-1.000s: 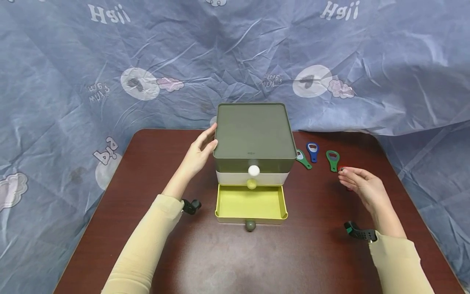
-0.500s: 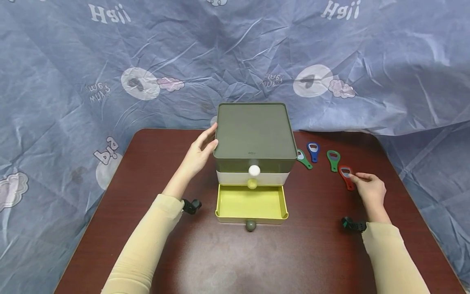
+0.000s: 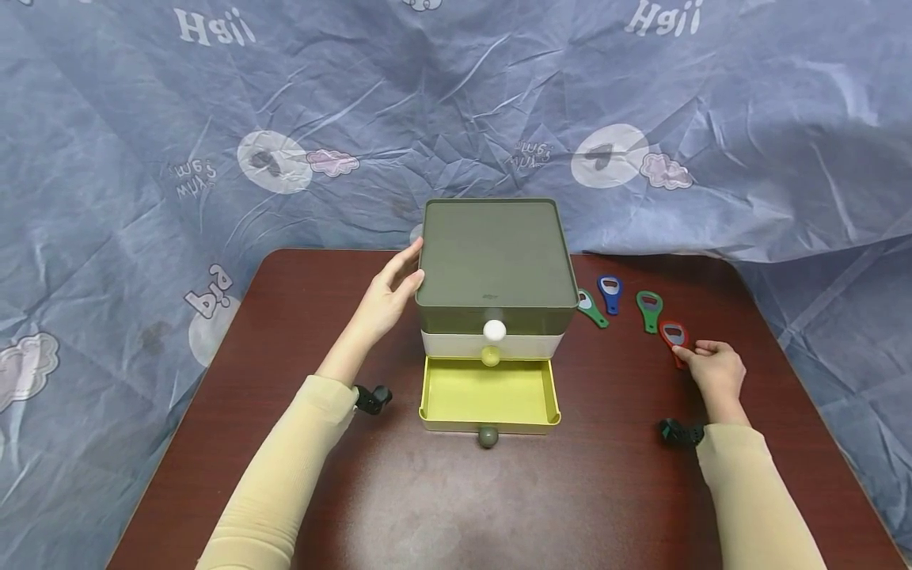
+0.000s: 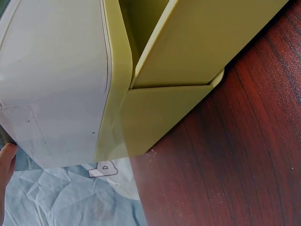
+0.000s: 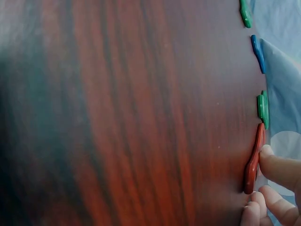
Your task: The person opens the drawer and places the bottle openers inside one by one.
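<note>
My left hand (image 3: 383, 301) rests against the left side of a small drawer box (image 3: 496, 253) with a dark green top, its fingers along the upper edge. In the left wrist view a fingertip (image 4: 6, 153) shows at the far left edge, by the white wall of the box. The bottom yellow drawer (image 3: 487, 389) stands pulled out, with nothing lying in it. At the right, my right hand (image 3: 716, 372) pinches the handle of a red bottle opener (image 3: 673, 333) at the table. In the right wrist view the thumb (image 5: 277, 167) lies against this opener.
Left of the red opener lie a green bottle opener (image 3: 650, 309), a blue one (image 3: 609, 293) and another green one (image 3: 591, 309), partly hidden by the box. A blue printed cloth (image 3: 456, 103) hangs behind the dark wooden table (image 3: 570, 499).
My right hand has come down and back from above the red bottle opener's head to its handle, uncovering the head. The left hand and the drawer box stay as they were.
</note>
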The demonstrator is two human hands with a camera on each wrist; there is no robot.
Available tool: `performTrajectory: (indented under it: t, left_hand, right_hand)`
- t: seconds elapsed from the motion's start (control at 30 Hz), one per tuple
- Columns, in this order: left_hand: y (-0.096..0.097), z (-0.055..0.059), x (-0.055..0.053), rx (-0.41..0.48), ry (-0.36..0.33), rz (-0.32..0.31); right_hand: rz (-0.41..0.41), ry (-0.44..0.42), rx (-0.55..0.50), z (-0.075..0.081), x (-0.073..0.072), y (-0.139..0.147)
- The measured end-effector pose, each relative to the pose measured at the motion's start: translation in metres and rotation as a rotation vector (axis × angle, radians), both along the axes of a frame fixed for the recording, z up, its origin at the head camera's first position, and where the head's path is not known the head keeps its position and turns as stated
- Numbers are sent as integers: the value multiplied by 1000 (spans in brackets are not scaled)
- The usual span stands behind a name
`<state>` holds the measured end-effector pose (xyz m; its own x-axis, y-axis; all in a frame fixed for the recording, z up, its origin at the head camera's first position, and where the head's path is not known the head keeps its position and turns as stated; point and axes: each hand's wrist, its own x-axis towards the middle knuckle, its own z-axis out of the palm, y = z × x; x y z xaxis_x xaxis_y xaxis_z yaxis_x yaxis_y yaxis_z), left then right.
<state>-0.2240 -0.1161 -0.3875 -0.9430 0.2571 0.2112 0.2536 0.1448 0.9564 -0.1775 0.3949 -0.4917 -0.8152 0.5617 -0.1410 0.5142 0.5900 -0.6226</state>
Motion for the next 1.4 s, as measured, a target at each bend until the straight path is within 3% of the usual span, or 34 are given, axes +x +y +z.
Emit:
performTrajectory:
  t: [0.13, 0.4, 0.67, 1.03, 1.17, 1.4]
  left_hand:
    - [0, 0, 1, -10, -4, 6]
    - [1, 1, 2, -11, -3, 7]
    - [2, 1, 1, 3, -7, -8]
    - [0, 2, 0, -2, -8, -9]
    - [1, 1, -1, -2, -13, -7]
    - [-1, 1, 0, -6, -9, -3]
  right_hand:
    - [29, 0, 39, 2, -2, -2]
    - [-5, 8, 46, 4, -3, -9]
    - [61, -54, 119, 8, -4, -9]
    - [111, -66, -16, 22, 8, -15]
    - [224, -33, -103, 38, 19, -27]
    - [602, 58, -167, 74, 43, -69]
